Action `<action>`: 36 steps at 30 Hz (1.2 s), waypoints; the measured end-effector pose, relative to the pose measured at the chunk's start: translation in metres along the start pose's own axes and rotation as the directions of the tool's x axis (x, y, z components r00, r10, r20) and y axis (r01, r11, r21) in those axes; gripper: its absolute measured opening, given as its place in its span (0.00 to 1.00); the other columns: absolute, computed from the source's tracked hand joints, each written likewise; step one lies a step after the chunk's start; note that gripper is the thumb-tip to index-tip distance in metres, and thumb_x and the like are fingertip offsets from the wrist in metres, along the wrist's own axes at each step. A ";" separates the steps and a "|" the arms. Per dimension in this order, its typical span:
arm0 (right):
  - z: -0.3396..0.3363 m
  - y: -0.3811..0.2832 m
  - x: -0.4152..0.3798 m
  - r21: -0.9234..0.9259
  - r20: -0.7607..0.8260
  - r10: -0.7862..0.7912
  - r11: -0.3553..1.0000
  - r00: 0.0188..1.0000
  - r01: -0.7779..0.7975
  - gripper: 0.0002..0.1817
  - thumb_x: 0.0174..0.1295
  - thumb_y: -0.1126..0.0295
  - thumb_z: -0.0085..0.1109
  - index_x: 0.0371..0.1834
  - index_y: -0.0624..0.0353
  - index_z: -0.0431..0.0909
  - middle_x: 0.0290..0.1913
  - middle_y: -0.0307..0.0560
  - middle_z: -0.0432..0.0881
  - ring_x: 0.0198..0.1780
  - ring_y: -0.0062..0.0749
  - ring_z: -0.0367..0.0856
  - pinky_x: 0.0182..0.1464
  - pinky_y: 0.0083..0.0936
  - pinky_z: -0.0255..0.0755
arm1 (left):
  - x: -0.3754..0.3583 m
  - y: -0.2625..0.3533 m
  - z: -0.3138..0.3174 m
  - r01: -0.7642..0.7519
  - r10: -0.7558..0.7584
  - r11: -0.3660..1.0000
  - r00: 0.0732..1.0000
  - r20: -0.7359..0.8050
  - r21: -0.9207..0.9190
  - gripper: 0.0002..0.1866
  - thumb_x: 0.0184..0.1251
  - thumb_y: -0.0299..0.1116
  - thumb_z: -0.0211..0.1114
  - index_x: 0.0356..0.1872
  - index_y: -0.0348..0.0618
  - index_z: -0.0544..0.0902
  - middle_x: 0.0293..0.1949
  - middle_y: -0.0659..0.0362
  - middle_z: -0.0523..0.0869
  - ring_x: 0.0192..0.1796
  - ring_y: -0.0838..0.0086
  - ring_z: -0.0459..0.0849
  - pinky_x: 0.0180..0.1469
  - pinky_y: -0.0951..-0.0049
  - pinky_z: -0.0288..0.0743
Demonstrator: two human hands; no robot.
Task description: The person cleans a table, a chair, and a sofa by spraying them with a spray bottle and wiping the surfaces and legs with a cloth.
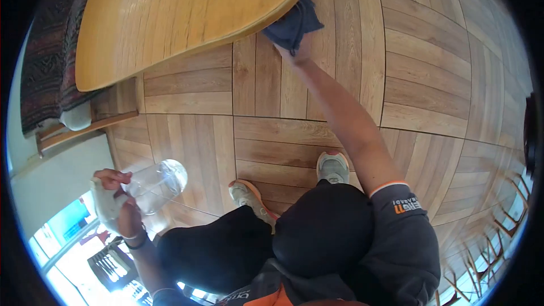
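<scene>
My left hand (127,207), at the lower left, is wrapped round the white top of a clear spray bottle (164,184). The bottle is tilted, its see-through body pointing right over the floor. At the upper middle, my right arm is stretched forward and my right hand (297,51) grips a dark grey cloth (297,22). The cloth lies against the rim of a yellowish wooden board (198,8) with rounded edges, and covers most of the fingers. Part of the cloth and hand goes out of sight under the board.
A patterned dark woven cover (48,62) hangs at the left, above a wooden rail (88,133). Wood-look tiles make up the floor (425,68). My shoes (333,167) are below my bent knees. Chair legs (487,258) show at the lower right, a bright window at the lower left.
</scene>
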State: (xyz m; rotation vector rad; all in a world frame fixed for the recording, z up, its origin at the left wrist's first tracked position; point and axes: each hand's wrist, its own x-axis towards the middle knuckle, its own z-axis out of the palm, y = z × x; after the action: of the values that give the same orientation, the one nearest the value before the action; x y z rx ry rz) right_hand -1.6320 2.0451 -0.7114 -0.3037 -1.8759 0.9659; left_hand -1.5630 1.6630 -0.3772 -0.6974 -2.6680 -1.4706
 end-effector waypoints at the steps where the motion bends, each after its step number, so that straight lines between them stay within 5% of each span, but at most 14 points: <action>1: 0.016 0.037 -0.038 0.040 0.048 0.110 0.993 0.993 -0.112 0.32 0.52 0.55 0.77 0.58 0.57 0.76 0.56 0.54 0.79 0.59 0.52 0.76 0.59 0.41 0.71 | -0.001 -0.002 -0.004 -0.021 0.021 1.000 1.000 0.006 -0.014 0.22 0.47 0.29 0.62 0.47 0.37 0.72 0.46 0.52 0.71 0.49 0.66 0.72 0.58 0.63 0.69; 7: -0.008 0.034 -0.048 -0.155 0.254 0.386 0.921 0.887 -0.357 0.30 0.50 0.54 0.77 0.52 0.58 0.77 0.51 0.55 0.80 0.54 0.57 0.76 0.57 0.42 0.71 | -0.016 -0.008 -0.030 0.021 -0.019 0.997 0.999 -0.037 0.074 0.24 0.48 0.30 0.63 0.49 0.38 0.71 0.47 0.52 0.70 0.50 0.66 0.72 0.59 0.62 0.68; 11: -0.006 0.036 -0.037 -0.128 0.177 0.109 0.988 0.978 -0.087 0.28 0.53 0.56 0.76 0.52 0.59 0.77 0.50 0.53 0.80 0.51 0.56 0.78 0.53 0.43 0.73 | -0.020 -0.017 -0.042 0.013 -0.011 1.000 0.999 -0.040 0.028 0.24 0.47 0.31 0.64 0.49 0.39 0.71 0.47 0.52 0.70 0.49 0.66 0.72 0.60 0.62 0.67; 16: -0.021 -0.022 0.011 0.359 0.169 0.114 0.918 0.979 -0.169 0.30 0.57 0.58 0.74 0.59 0.60 0.75 0.54 0.53 0.81 0.56 0.49 0.79 0.61 0.43 0.70 | -0.007 -0.015 -0.029 -0.042 0.042 0.999 0.999 -0.009 0.010 0.23 0.51 0.35 0.69 0.48 0.42 0.72 0.47 0.54 0.70 0.48 0.69 0.74 0.58 0.60 0.73; 18: -0.022 -0.042 0.039 0.081 0.141 -0.021 0.997 0.990 0.010 0.32 0.58 0.58 0.74 0.63 0.59 0.74 0.57 0.53 0.81 0.59 0.48 0.78 0.66 0.43 0.67 | 0.001 -0.012 -0.018 -0.055 0.055 0.998 0.998 -0.003 0.044 0.20 0.50 0.32 0.66 0.46 0.42 0.74 0.46 0.54 0.73 0.45 0.69 0.76 0.54 0.61 0.75; 19: -0.028 -0.043 0.053 -0.264 0.179 -0.192 0.935 0.965 0.236 0.32 0.59 0.57 0.73 0.64 0.57 0.74 0.58 0.52 0.80 0.60 0.48 0.78 0.67 0.43 0.66 | 0.005 -0.013 -0.016 -0.066 0.065 0.996 0.998 0.025 0.062 0.19 0.50 0.31 0.65 0.45 0.41 0.75 0.45 0.53 0.74 0.44 0.69 0.77 0.53 0.62 0.76; 21: -0.036 -0.050 0.069 -0.450 0.265 -0.246 0.824 0.932 0.345 0.31 0.60 0.57 0.73 0.65 0.54 0.74 0.60 0.51 0.79 0.61 0.47 0.77 0.68 0.43 0.64 | 0.010 -0.012 -0.009 -0.078 0.076 0.996 0.996 0.051 0.048 0.17 0.49 0.29 0.64 0.43 0.39 0.77 0.43 0.52 0.76 0.42 0.70 0.78 0.49 0.66 0.76; 23: -0.044 -0.061 0.077 -0.217 0.287 -0.069 0.967 0.956 0.135 0.31 0.60 0.56 0.72 0.65 0.52 0.75 0.62 0.50 0.78 0.63 0.47 0.75 0.68 0.43 0.64 | 0.014 -0.011 -0.006 -0.118 0.114 0.993 0.987 0.114 0.029 0.18 0.47 0.28 0.64 0.43 0.39 0.77 0.43 0.52 0.76 0.42 0.70 0.78 0.48 0.66 0.75; 26: -0.031 -0.034 0.054 -0.290 0.170 -0.293 0.898 0.941 0.332 0.31 0.60 0.55 0.72 0.65 0.53 0.74 0.65 0.50 0.76 0.65 0.47 0.73 0.68 0.43 0.63 | 0.013 -0.011 -0.001 -0.100 0.101 0.995 0.991 0.091 -0.017 0.20 0.38 0.25 0.62 0.40 0.38 0.77 0.41 0.51 0.77 0.41 0.69 0.79 0.47 0.68 0.74; 27: -0.017 0.002 0.032 0.340 0.147 0.160 0.919 0.976 -0.201 0.29 0.59 0.58 0.72 0.63 0.54 0.75 0.62 0.50 0.78 0.63 0.49 0.75 0.67 0.44 0.64 | 0.014 -0.010 -0.002 -0.126 0.126 0.992 0.987 0.103 -0.003 0.20 0.37 0.25 0.61 0.39 0.38 0.77 0.40 0.51 0.78 0.41 0.69 0.79 0.47 0.69 0.74; 29: -0.005 0.048 0.002 0.419 0.371 0.373 0.750 0.850 -0.512 0.27 0.58 0.61 0.71 0.61 0.54 0.77 0.59 0.50 0.81 0.63 0.51 0.76 0.67 0.45 0.65 | 0.015 -0.005 -0.002 -0.145 0.146 0.989 0.986 0.077 -0.017 0.20 0.33 0.23 0.59 0.37 0.37 0.77 0.38 0.50 0.79 0.40 0.68 0.80 0.46 0.70 0.74; 31: -0.017 0.046 -0.010 -0.133 0.404 0.211 0.976 0.890 -0.171 0.28 0.60 0.57 0.69 0.62 0.54 0.76 0.61 0.52 0.81 0.65 0.49 0.76 0.68 0.44 0.65 | 0.016 -0.001 -0.003 -0.157 0.159 0.987 0.985 0.063 -0.031 0.20 0.33 0.23 0.59 0.37 0.37 0.77 0.38 0.50 0.80 0.39 0.67 0.81 0.45 0.69 0.74; 34: -0.047 0.050 -0.018 -0.106 0.543 0.280 0.958 0.792 -0.266 0.25 0.66 0.56 0.61 0.64 0.54 0.75 0.64 0.56 0.79 0.69 0.48 0.74 0.70 0.39 0.65 | 0.016 0.002 -0.006 -0.197 0.199 0.980 0.978 0.070 -0.028 0.21 0.32 0.22 0.60 0.37 0.37 0.78 0.37 0.49 0.81 0.38 0.65 0.82 0.43 0.68 0.75; 36: -0.062 0.048 -0.005 -0.321 0.458 0.350 0.922 0.817 -0.215 0.24 0.69 0.58 0.57 0.66 0.54 0.75 0.65 0.57 0.78 0.69 0.48 0.74 0.70 0.38 0.64 | 0.014 0.003 -0.008 -0.222 0.222 0.975 0.973 0.057 -0.011 0.20 0.33 0.22 0.60 0.37 0.38 0.78 0.37 0.50 0.81 0.38 0.64 0.82 0.43 0.68 0.75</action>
State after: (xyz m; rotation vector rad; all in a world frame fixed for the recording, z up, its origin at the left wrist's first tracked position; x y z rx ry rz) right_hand -1.5861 2.1041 -0.7361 -0.5392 -2.5074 1.0766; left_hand -1.5759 1.6636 -0.3671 -1.0158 -2.5260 -1.4191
